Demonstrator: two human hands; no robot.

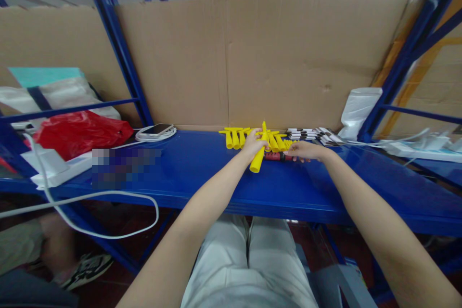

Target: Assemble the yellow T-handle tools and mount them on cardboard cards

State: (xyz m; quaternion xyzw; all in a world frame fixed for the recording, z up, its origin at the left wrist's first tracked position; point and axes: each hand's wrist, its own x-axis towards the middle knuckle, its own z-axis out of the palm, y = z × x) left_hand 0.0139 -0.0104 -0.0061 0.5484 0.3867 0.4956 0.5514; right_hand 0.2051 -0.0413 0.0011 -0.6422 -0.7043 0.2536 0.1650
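My left hand (254, 143) is closed around a yellow plastic T-shaped piece (257, 160), its hollow round end tilted toward me. Just to the right, my right hand (302, 151) has its fingers curled at the end of a red and black tool (276, 156), which looks like a screwdriver and lies crosswise low over the table. Behind the hands, more yellow T-shaped pieces (236, 139) stand in a row along the back of the blue table. Small yellow parts (288, 144) show beside my right fingers, partly hidden.
Black-and-white packets (306, 134) lie at the back right, near a white plastic bag (359, 113). At left are a phone (157, 129) on a coiled cable, a red bag (84, 132) and a power strip (65, 173). Cardboard (180, 62) walls the back. Another person's shoe (88, 269) shows below.
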